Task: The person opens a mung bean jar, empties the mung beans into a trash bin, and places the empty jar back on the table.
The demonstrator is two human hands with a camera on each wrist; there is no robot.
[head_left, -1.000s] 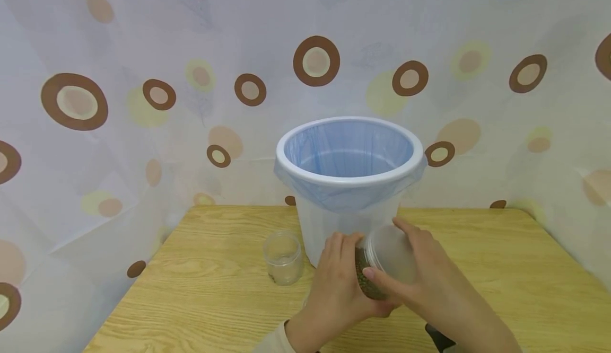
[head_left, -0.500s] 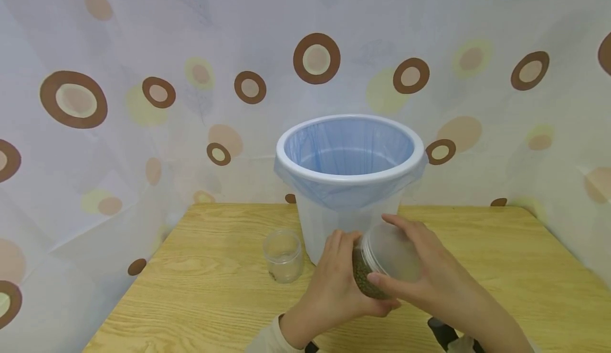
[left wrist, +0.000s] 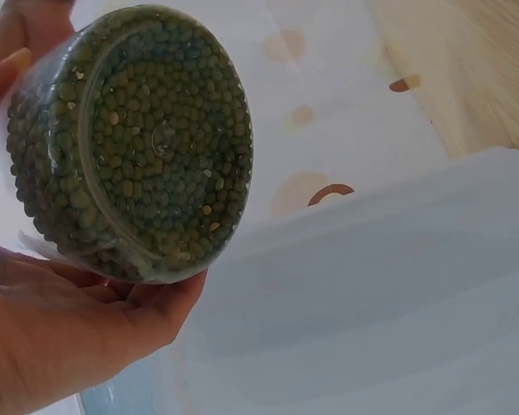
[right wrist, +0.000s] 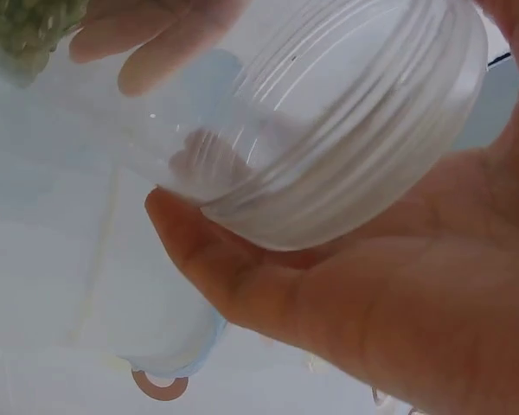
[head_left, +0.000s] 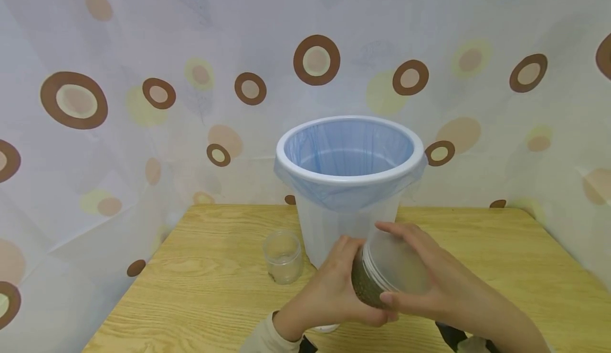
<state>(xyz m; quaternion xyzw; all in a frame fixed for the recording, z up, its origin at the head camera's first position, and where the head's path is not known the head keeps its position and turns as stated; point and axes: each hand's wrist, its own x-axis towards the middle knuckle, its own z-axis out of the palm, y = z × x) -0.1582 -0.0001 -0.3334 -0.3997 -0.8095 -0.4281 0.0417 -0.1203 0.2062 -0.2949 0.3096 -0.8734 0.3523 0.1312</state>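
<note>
A clear plastic jar [head_left: 365, 284] filled with green beans is tilted between both hands in front of the bin. My left hand [head_left: 329, 294] grips the jar's body, and the beans show through its base in the left wrist view. My right hand [head_left: 434, 273] holds the frosted screw lid [head_left: 398, 263] with fingers and thumb around its rim. In the right wrist view the lid [right wrist: 363, 181] sits over the jar's mouth; whether the thread is loose I cannot tell. My palms hide part of the jar.
A white bin [head_left: 350, 226] with a blue liner stands behind the hands. Left of it is an open clear cup [head_left: 282, 260] with small dark bits near its base. A white round edge [head_left: 326, 328] shows below my left hand. The wooden table [head_left: 205, 284] meets a patterned sheet behind.
Both hands and the jar have shifted slightly right and down. My right hand has turned a little around the lid. The white round edge under my left hand has come into sight.
</note>
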